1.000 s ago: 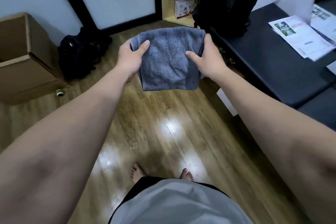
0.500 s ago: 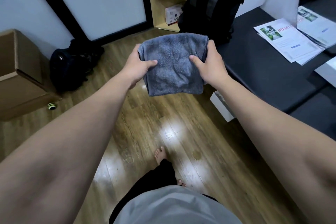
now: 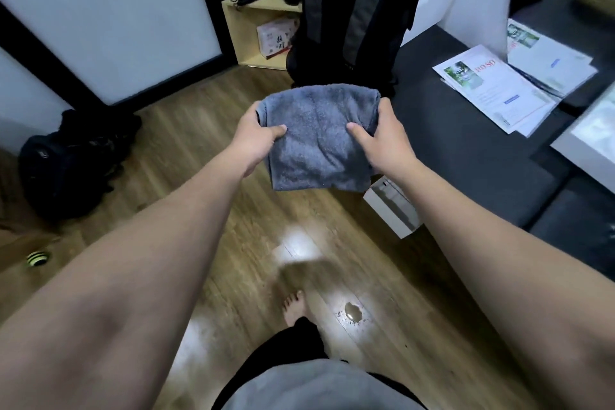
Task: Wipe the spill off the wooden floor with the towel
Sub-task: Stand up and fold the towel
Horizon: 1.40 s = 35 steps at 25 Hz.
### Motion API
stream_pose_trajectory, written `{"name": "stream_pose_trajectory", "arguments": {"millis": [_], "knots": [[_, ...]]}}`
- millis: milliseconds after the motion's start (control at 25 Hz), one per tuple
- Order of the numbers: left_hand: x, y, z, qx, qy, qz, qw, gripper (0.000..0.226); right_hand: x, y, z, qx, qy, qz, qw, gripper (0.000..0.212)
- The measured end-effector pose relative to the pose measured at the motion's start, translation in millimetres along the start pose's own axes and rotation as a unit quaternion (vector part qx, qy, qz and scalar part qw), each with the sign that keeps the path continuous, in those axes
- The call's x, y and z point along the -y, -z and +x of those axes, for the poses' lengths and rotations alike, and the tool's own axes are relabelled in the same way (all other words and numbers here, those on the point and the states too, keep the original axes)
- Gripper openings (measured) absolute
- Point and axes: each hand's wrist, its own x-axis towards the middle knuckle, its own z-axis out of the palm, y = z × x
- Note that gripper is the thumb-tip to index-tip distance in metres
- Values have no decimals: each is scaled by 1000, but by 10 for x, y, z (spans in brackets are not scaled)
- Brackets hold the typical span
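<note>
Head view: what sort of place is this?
Probably a lived-in room at home, perhaps a bedroom or study: wooden floor, a dark mattress with papers lying on it, a backpack standing beside a small open shelf.

Fingers of both hands hidden behind folded grey-blue terry towel; tall black backpack cut off by top edge; small white printed box lettering illegible; bare foot blurred.
</note>
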Motion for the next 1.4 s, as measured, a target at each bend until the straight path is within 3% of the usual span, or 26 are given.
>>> {"name": "stream_pose_trajectory", "arguments": {"millis": [400,680,1040,1200,1400], "knots": [[-63,-599,613,59,12,38,998,37,-400,315,349,-46,-54,-9,997,34],[-187,-1387,918,93,6,61,994,32,-971,780,723,-86,-81,-6,993,34],[1,-2432,1683,6,87,94,992,40,-1796,1235,2028,1,-92,-8,996,35],[274,-2831,2032,-22,162,108,981,53,-2269,1248,2481,63,-127,4,990,46],[485,-3081,2265,-52,195,127,971,79,-2577,1114,2835,91,-137,11,986,55]]}}
